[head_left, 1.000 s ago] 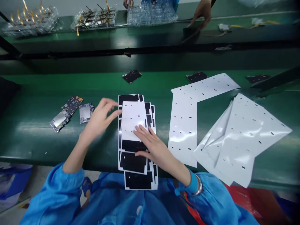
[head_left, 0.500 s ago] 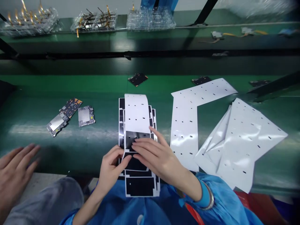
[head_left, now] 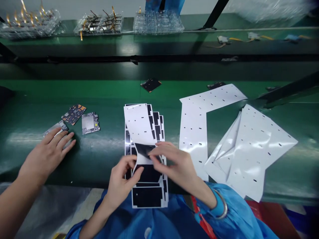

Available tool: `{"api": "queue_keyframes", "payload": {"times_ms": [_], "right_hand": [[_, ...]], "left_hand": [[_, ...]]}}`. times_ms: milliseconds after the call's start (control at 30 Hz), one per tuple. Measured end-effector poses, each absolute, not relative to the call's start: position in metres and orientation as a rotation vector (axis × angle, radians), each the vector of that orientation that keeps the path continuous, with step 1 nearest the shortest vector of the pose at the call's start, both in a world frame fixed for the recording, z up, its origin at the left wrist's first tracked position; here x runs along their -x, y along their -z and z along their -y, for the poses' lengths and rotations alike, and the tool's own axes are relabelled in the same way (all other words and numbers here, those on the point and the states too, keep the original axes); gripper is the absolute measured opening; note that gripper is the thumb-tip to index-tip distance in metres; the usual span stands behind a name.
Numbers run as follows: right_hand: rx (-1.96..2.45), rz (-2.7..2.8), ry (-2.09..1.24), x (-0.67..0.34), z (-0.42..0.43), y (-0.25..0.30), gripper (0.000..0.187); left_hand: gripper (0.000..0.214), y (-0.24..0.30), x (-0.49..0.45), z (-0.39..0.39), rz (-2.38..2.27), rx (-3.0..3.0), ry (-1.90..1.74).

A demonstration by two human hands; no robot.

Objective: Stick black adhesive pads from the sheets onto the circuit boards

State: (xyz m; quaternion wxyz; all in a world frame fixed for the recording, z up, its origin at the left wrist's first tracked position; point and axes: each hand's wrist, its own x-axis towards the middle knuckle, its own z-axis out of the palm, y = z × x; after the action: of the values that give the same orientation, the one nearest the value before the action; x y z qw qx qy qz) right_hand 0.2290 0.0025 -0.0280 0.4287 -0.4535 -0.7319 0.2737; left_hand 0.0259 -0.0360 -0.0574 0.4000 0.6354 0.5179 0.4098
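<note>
Bright, even light, apparently from overhead, with only soft shadows. A long pale glare band runs along the green desk (head_left: 30,137), and the glossy white sheets (head_left: 259,156) show sheen. The fingers (head_left: 165,151) are slightly motion-blurred. Wide-angle bending distorts the frame edges; the clear film (head_left: 271,8) at upper right is out of focus.

White slotted liner sheet (head_left: 138,124) curling upward, black foil piece (head_left: 143,150) peeling loose, over stacked black-patterned sheets (head_left: 147,196)
</note>
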Motion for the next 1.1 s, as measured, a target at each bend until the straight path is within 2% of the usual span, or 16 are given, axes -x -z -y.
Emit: {"api": "queue_keyframes", "payload": {"times_ms": [67, 167, 267, 400, 567, 667, 767, 867, 967, 1033, 1100], "right_hand": [[1.255, 1.496, -0.911, -0.243, -0.007, 0.03, 0.006], [1.298, 1.099, -0.972, -0.252, -0.008, 0.034, 0.006], [1.226, 1.241, -0.958, -0.238, 0.002, 0.035, 0.008], [1.011, 1.526, -1.067, -0.216, 0.012, 0.036, 0.025], [1.135, 1.25, -1.226, -0.225, 0.001, 0.047, 0.026], [1.167, 1.275, -1.404, -0.227, -0.005, 0.053, 0.015], [1.245, 1.442, -1.192, -0.225, -0.004, 0.052, 0.02], [1.219, 1.68, -0.724, -0.227, -0.001, 0.047, 0.01], [1.194, 1.798, -0.383, -0.238, 0.0, 0.042, 0.009], [1.211, 1.834, -0.286, -0.246, 0.0, 0.038, 0.01], [1.234, 1.851, -0.227, -0.254, 0.0, 0.037, 0.01]], "left_hand": [[0.022, 0.068, -0.022, 0.039, -1.435, -1.544, -1.063], [0.009, 0.08, -0.02, 0.041, -1.656, -1.886, -0.952], [0.02, 0.079, -0.023, 0.038, -1.774, -2.169, -0.803], [0.029, 0.068, -0.024, 0.033, -1.554, -2.066, -0.886], [0.04, 0.059, -0.011, 0.037, -1.382, -1.981, -0.874], [0.035, 0.057, -0.004, 0.037, -1.303, -2.051, -0.824], [0.03, 0.058, 0.007, 0.022, -1.379, -2.254, -0.662], [0.049, 0.066, 0.027, -0.009, -1.763, -2.4, -0.452], [0.062, 0.077, 0.048, -0.036, -2.185, -2.332, -0.347], [0.059, 0.083, 0.057, -0.041, -2.258, -2.328, -0.338], [0.045, 0.087, 0.06, -0.036, -2.236, -2.395, -0.385]]}}
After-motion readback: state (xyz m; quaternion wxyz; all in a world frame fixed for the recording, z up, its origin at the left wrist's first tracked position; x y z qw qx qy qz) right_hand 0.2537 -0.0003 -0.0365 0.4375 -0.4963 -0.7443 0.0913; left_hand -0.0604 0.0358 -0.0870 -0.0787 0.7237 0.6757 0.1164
